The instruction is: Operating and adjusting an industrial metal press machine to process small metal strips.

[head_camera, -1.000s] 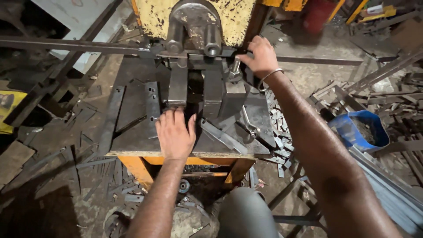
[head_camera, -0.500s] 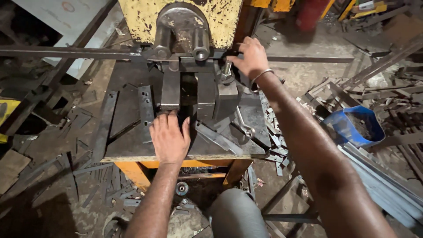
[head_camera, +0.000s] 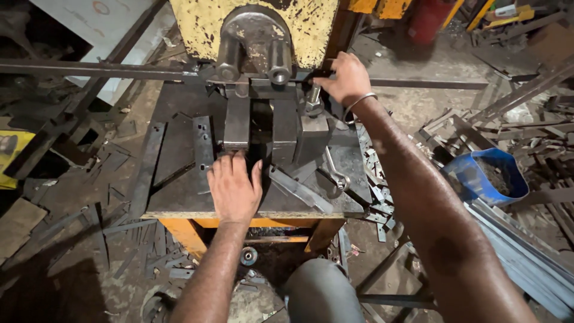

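Left hand (head_camera: 233, 190) flat on dark steel counter (head_camera: 179, 179), fingers (head_camera: 224, 166) spread open, tips touching base of upright steel block (head_camera: 237, 122). Right hand (head_camera: 347, 78) fingers curled closed around long flat steel bar (head_camera: 107, 70) fed through yellow press machine (head_camera: 263, 24), just beside bolt (head_camera: 313, 98). Spanner (head_camera: 336, 173) lying on counter right. Blue bucket (head_camera: 487, 176) on floor, well apart, among scrap strips.

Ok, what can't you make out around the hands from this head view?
- Right hand: fingers curl over the long bar; the grip beneath is hidden.
- Left hand: the palm covers whatever lies under it on the table.
- Machine: cut off by the top edge.
- Gap between the steel blocks: too dark.
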